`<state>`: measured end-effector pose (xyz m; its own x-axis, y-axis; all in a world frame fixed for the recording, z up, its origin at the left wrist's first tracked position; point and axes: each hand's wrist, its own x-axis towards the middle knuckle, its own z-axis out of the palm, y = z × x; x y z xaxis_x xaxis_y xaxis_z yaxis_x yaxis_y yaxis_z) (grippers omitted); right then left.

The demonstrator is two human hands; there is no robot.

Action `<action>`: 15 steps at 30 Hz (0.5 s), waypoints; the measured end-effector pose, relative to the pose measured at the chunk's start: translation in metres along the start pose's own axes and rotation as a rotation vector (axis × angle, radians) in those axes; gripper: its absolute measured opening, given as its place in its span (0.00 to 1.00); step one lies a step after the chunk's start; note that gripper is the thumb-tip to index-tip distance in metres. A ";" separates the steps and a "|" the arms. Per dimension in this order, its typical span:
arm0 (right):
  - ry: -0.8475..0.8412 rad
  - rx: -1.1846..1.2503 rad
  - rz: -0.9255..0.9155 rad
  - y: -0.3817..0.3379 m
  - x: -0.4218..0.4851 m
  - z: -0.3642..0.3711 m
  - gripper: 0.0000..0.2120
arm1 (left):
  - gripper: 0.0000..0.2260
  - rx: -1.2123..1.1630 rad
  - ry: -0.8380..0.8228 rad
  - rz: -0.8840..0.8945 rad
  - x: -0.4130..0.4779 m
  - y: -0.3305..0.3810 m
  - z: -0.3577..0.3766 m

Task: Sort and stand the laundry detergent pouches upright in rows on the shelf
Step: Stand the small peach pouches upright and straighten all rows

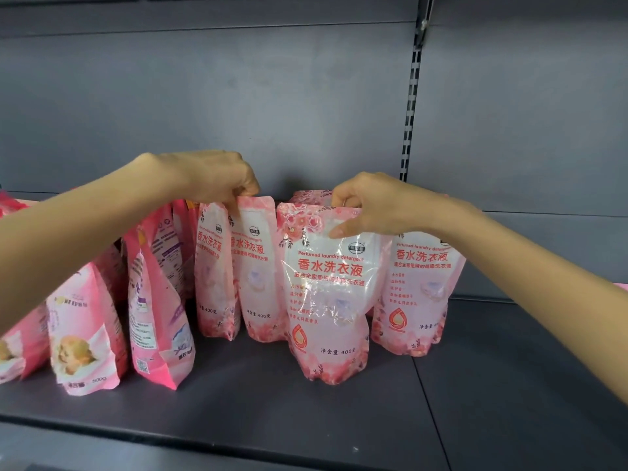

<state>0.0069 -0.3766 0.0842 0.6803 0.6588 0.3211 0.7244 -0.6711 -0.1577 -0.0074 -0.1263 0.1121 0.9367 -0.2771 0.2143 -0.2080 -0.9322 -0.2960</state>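
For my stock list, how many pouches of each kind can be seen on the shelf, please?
Rose-print pouches: 5, counting the one half hidden at the back
Brighter pink pouches on the left: 3 plainly seen, with more partly hidden behind them
Total: at least 8

Person: left hand [210, 178] and right hand [377, 205], both bare; forearms uncovered as far as the frame's side edges.

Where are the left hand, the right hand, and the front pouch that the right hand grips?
left hand [212, 178], head view, back of hand.
right hand [373, 202], head view, back of hand.
front pouch [328, 294], head view, printed front panel.
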 end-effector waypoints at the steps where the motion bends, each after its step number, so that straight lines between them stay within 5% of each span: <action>1: -0.001 0.008 0.003 0.001 0.002 -0.001 0.14 | 0.17 0.013 -0.003 0.006 0.000 -0.004 0.001; 3: -0.005 0.018 0.014 0.003 0.004 -0.001 0.09 | 0.16 0.053 0.005 0.026 -0.001 -0.010 0.002; 11: 0.049 0.014 0.035 0.008 0.023 0.003 0.15 | 0.08 -0.006 0.032 0.026 -0.004 -0.017 0.001; 15: 0.094 -0.019 0.018 0.006 0.035 0.010 0.16 | 0.14 -0.054 0.027 0.035 -0.006 -0.008 -0.003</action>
<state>0.0363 -0.3543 0.0851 0.6792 0.6123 0.4048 0.7092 -0.6896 -0.1469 -0.0125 -0.1177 0.1160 0.9208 -0.3149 0.2301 -0.2558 -0.9329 -0.2534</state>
